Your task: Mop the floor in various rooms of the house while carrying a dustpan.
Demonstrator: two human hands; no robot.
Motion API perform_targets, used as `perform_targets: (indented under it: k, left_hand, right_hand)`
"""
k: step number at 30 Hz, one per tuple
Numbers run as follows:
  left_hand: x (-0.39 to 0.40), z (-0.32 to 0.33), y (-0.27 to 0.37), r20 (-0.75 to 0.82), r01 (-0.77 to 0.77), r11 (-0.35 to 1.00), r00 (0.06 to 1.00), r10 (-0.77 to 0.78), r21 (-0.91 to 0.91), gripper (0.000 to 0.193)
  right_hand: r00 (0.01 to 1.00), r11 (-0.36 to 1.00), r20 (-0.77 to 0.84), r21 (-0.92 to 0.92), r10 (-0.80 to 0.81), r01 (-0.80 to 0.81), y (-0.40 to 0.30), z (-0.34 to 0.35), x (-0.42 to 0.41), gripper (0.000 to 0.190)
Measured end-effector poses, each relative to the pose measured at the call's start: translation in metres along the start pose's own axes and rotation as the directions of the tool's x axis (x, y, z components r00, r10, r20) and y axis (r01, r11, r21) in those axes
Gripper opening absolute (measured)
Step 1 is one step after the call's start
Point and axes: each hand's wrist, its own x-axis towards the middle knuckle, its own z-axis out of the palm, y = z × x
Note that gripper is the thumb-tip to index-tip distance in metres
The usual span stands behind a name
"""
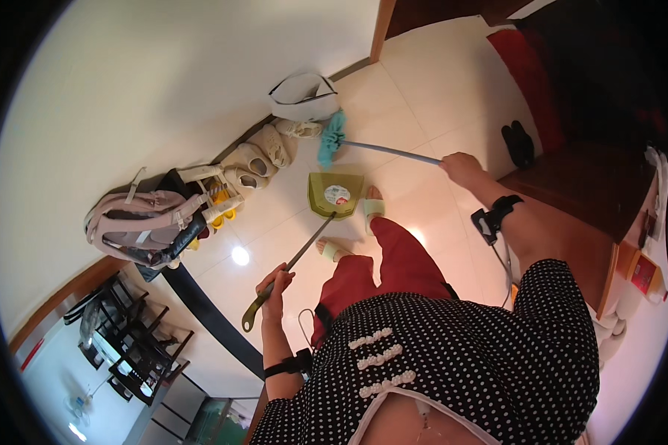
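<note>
My left hand [274,289] grips the long handle of an olive-green dustpan [317,197]. The pan rests on the tiled floor in front of my feet, a round label inside it. My right hand [463,169] is closed around the grey-blue pole of a broom [387,150]. Its teal head [332,139] is down by the floor, just beyond the pan's open edge. Whether that head is bristle or cloth cannot be made out. Light green slippers [374,207] are on my feet, one close beside the pan.
Several pale shoes [275,146] line the wall, ending at a white fabric bag [305,99] by the broom head. A pink backpack [145,222] sits on a small stool [222,208] at left. Black slippers [517,143] lie near dark wooden furniture [568,189] at right.
</note>
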Motion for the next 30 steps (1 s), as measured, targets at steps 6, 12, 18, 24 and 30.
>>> perform_targets:
  k: [6,12,18,24,30]
  left_hand:
    - [0.006,0.016,0.012,0.006,0.013,1.000,1.000,-0.014,0.020,0.033]
    - [0.006,0.014,0.010,-0.026,0.078,0.995,0.997,-0.076,0.068,0.034]
    - [0.021,0.027,0.002,0.082,-0.023,0.946,0.997,-0.004,0.323,0.031]
    - [0.025,0.050,0.014,0.138,-0.205,0.889,0.977,0.162,0.411,0.018]
    - [0.039,0.090,0.040,0.245,-0.277,0.887,0.950,0.195,0.368,0.016]
  right_hand:
    - [0.994,0.993,0.022,0.045,-0.111,0.110,-0.028,-0.005,0.009,0.027]
    - [0.986,0.986,0.017,0.019,-0.167,0.167,-0.048,0.005,0.033,0.024]
    - [0.999,0.962,0.011,-0.269,0.042,-0.037,0.076,0.007,0.059,0.018]
    - [0.970,0.962,-0.167,-0.178,0.178,-0.208,0.109,-0.073,-0.008,0.020]
    - [0.987,0.977,-0.157,-0.214,-0.026,-0.008,0.086,-0.067,0.067,0.021]
